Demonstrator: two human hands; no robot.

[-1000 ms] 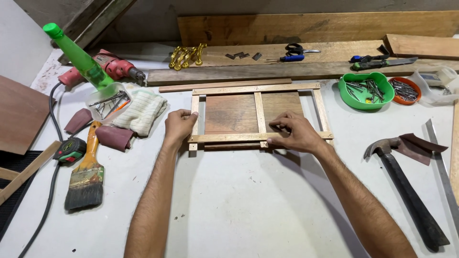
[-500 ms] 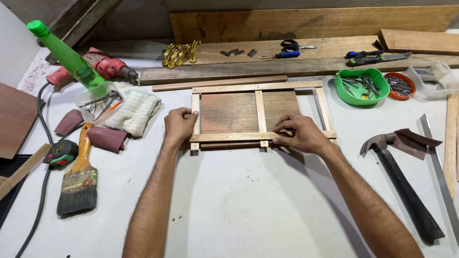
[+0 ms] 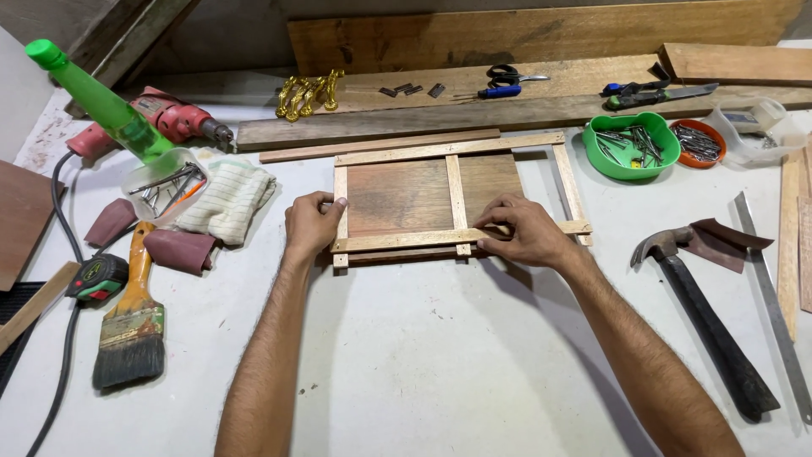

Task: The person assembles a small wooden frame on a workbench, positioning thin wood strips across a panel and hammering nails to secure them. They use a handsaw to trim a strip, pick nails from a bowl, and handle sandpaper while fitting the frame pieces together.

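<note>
A frame of thin light wood strips [image 3: 452,150] lies over a dark brown wooden board [image 3: 397,196] on the white table [image 3: 423,355]. My left hand [image 3: 311,223] grips the frame's near left corner, thumb on the upright strip. My right hand [image 3: 524,230] rests on the near cross strip, fingertips pressing it close to the middle upright. The frame's right part overhangs the board onto the table.
A hammer [image 3: 702,322], metal ruler [image 3: 774,305], green bowl of nails [image 3: 630,145] and orange lid [image 3: 699,142] lie right. Left are a paintbrush [image 3: 131,317], tape measure [image 3: 97,279], cloth [image 3: 228,199], red drill [image 3: 161,118], green bottle [image 3: 97,97]. Planks [image 3: 507,38], scissors [image 3: 503,80], brass handles [image 3: 309,93] behind.
Both hands stay on the frame; the right hand has slid slightly along the near strip. The view has shifted a little.
</note>
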